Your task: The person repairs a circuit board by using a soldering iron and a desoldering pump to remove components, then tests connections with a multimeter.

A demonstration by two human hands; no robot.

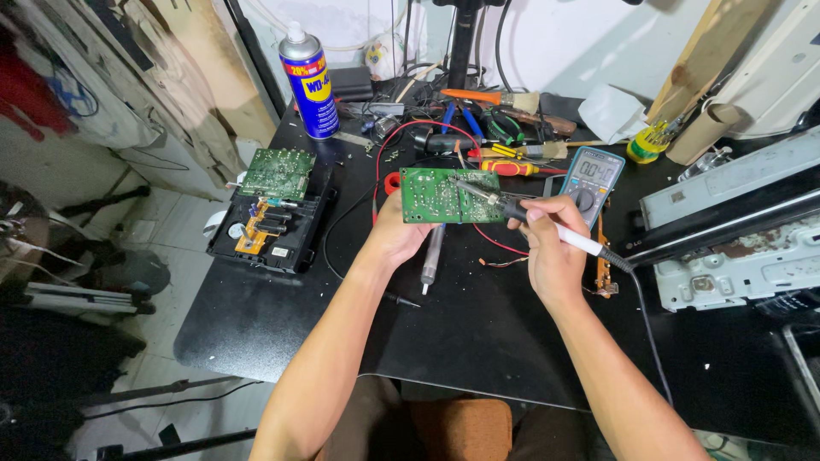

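Note:
My left hand [395, 235] holds up a green circuit board [440, 196] by its lower left edge, solder side toward me. In my right hand [551, 248] is a soldering iron [512, 210] gripped like a pen, with a white handle and a black cord trailing to the right. Its metal tip rests on the upper right part of the board. Below the board a grey desoldering pump [431, 253] lies on the black table [282, 316].
A blue spray can [307, 81] stands at the back left. A second green board [277, 173] sits on a black casing [273, 226]. A multimeter [591, 179], screwdrivers [504, 166], a brush and red and black leads crowd the back. A grey metal chassis [735, 256] fills the right.

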